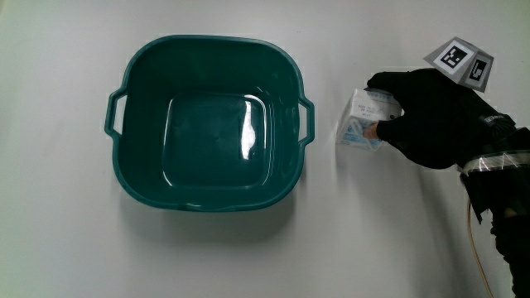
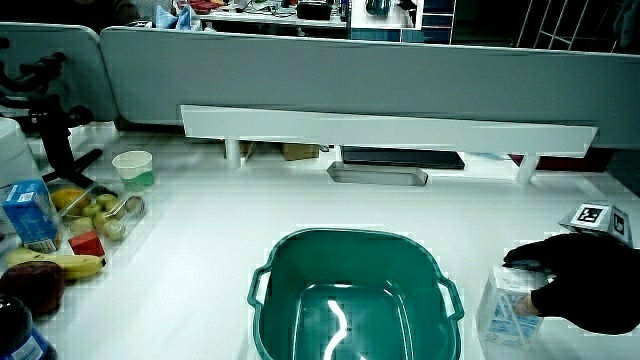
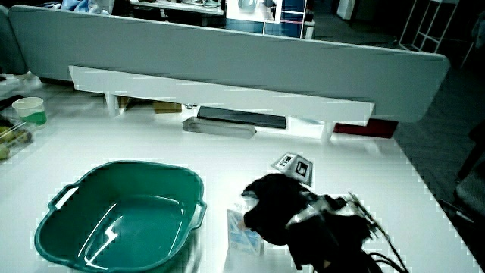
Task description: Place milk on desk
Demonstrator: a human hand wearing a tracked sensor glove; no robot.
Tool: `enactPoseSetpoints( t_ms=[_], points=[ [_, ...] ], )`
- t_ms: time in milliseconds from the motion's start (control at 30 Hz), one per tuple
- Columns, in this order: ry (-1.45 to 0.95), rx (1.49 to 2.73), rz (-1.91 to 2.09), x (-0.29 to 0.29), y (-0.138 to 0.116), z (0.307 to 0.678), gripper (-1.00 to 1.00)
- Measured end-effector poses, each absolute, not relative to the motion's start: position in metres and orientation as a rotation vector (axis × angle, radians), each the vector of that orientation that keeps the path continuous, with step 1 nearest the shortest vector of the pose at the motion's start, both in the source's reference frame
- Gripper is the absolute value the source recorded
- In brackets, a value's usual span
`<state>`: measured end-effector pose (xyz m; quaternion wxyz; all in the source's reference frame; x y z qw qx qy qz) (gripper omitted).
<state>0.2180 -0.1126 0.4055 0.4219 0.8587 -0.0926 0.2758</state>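
A small white and blue milk carton (image 1: 362,124) stands on the white table beside the green basin (image 1: 211,122), just outside the basin's handle. The gloved hand (image 1: 431,112) rests against the carton with its fingers wrapped around the carton's upper part. In both side views the carton (image 2: 506,308) (image 3: 244,231) stands upright on the tabletop with the hand (image 2: 580,280) (image 3: 276,205) closed on it. The patterned cube (image 1: 460,61) sits on the back of the hand. The basin holds nothing.
A white shelf (image 2: 388,130) runs along the low partition. At the table's edge seen in a side view lie a tray of fruit (image 2: 95,212), bananas (image 2: 60,262), a blue carton (image 2: 30,215) and a paper cup (image 2: 133,168).
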Motion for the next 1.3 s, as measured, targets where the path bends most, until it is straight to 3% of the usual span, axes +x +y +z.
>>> enactPoseSetpoints(
  t_ms=[200,500,667,800,900,967,1000,1067,1133,1300],
  points=[
    [-0.213,2.156,0.652,0.219,-0.113,0.406,0.00],
    [-0.210,2.230,0.489,0.208,-0.105,0.394,-0.53],
    [-0.243,2.383,0.329,0.191,-0.092,0.359,-0.82],
    [-0.404,2.571,0.148,0.158,-0.068,0.321,-1.00],
    [-0.556,2.492,0.204,0.119,-0.042,0.283,-1.00],
    [-0.573,2.406,0.217,0.108,-0.026,0.295,-1.00],
    [-0.627,2.417,0.169,0.096,-0.018,0.283,-1.00],
    [-0.673,2.300,0.153,0.086,-0.001,0.294,-1.00],
    [-0.734,2.286,0.178,0.068,0.010,0.270,-1.00],
    [-0.844,2.197,0.056,0.052,0.033,0.274,-1.00]
  ],
)
